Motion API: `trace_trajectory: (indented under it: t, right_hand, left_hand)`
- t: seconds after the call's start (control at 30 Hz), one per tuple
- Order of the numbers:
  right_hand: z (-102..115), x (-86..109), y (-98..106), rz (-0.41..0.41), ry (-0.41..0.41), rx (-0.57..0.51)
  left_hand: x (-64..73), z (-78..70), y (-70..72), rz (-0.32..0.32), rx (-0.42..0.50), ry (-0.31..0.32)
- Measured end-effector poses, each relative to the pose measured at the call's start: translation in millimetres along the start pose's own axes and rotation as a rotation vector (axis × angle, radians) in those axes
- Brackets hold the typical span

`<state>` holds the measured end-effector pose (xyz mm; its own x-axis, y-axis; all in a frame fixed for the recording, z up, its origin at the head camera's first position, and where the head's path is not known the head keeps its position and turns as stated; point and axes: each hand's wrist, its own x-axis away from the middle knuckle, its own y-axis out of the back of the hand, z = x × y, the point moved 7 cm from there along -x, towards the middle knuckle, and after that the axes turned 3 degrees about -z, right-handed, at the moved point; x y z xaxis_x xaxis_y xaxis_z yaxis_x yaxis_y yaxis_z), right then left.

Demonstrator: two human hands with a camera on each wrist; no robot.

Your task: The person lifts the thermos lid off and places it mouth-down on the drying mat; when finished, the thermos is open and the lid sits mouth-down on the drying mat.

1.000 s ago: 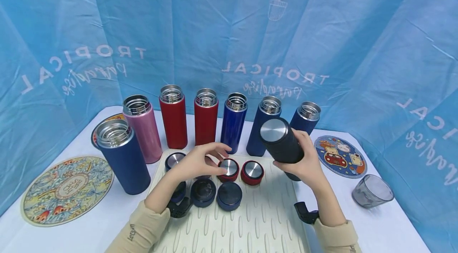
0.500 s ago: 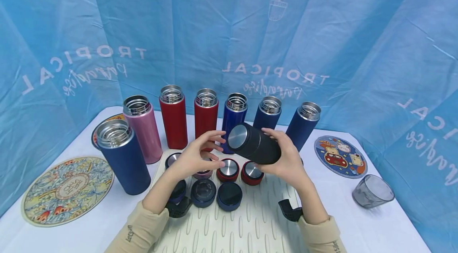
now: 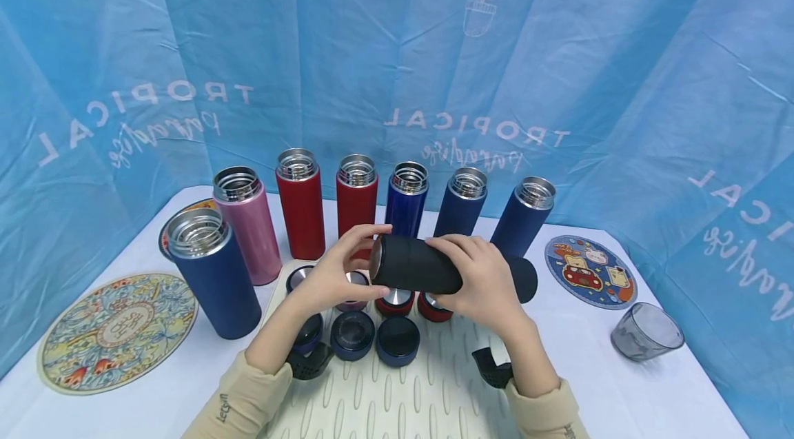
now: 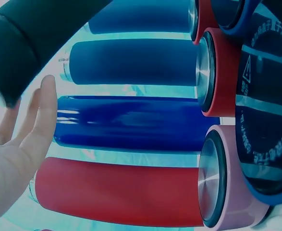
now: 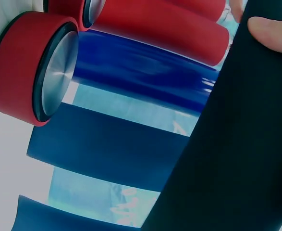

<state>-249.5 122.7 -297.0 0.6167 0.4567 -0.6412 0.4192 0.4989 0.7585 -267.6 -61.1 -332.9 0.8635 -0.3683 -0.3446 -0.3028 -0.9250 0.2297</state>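
In the head view my right hand (image 3: 474, 280) grips a black thermos bottle (image 3: 415, 264) round its body, lying nearly level above the mat. Its capped end, with a steel disc, points left. My left hand (image 3: 341, 273) is spread around that end, index finger above and thumb below. In the left wrist view these fingers (image 4: 37, 120) look fairly straight, right beside the cap. The right wrist view shows a thumb (image 5: 270, 32) lying on the black bottle's side. Below the bottle are two red lids (image 3: 435, 308), partly hidden, and a pink lid (image 3: 355, 302).
Uncapped bottles stand in an arc behind: navy (image 3: 214, 273), pink (image 3: 249, 229), two red (image 3: 300, 211), glossy blue (image 3: 406, 208) and more navy (image 3: 527, 218). Dark blue lids (image 3: 397, 341) sit on the cream mat (image 3: 434, 397). A glass (image 3: 646, 332) stands right, near a round coaster (image 3: 589, 270).
My right hand has carried the black bottle left and tipped it from steeply slanted to nearly level. My left hand has lifted slightly off the lids and now surrounds the bottle's capped end.
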Motion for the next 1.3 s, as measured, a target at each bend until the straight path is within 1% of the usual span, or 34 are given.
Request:
trace_trajectory:
  t: [0.17, 0.4, 0.53, 0.7, 0.83, 0.93, 1.3]
  right_hand:
    - [6, 1.5, 2, 0.000, 0.056, 0.090]
    - [8, 2.6, -1, 0.012, 0.094, 0.152]
    - [10, 3.0, -1, 0.010, 0.103, 0.156]
    - [10, 2.7, 0, 0.009, 0.103, 0.148]
    - [10, 2.9, -1, 0.010, 0.107, 0.140]
    - [11, 2.9, -1, 0.007, 0.109, 0.140]
    - [15, 3.6, 0, -0.059, 0.137, 0.161]
  left_hand:
    - [-0.5, -1.3, -1.1, 0.006, -0.024, -0.025]
    - [0.6, 2.3, 0.6, -0.001, -0.069, 0.011]
    - [0.8, 3.3, 1.0, -0.004, -0.076, 0.025]
    - [0.7, 2.8, 1.6, -0.011, -0.083, 0.020]
    - [0.7, 3.3, 2.6, -0.030, -0.094, 0.021]
    - [0.9, 3.9, 3.7, -0.050, -0.097, 0.037]
    - [3.1, -1.4, 7.9, -0.093, -0.057, 0.087]
